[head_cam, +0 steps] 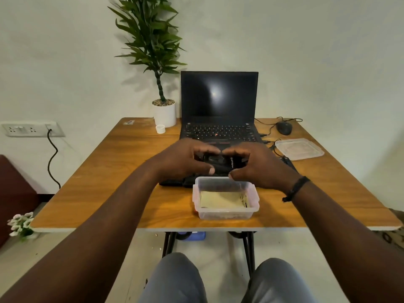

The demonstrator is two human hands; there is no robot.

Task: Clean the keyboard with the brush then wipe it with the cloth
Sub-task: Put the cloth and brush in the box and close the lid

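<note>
Wooden worktop [109, 182]: left hand [181, 159] and right hand [260, 166] both clasped a small black object [220, 162] over the black flat keyboard [175, 182].

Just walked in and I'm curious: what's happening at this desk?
A seated person holds a small black object in both hands, left hand and right hand, above a black keyboard. In front sits an open plastic container with a cloth inside. No brushing or wiping has visibly begun.

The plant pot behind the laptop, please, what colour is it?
White plant pot, head view.
</note>
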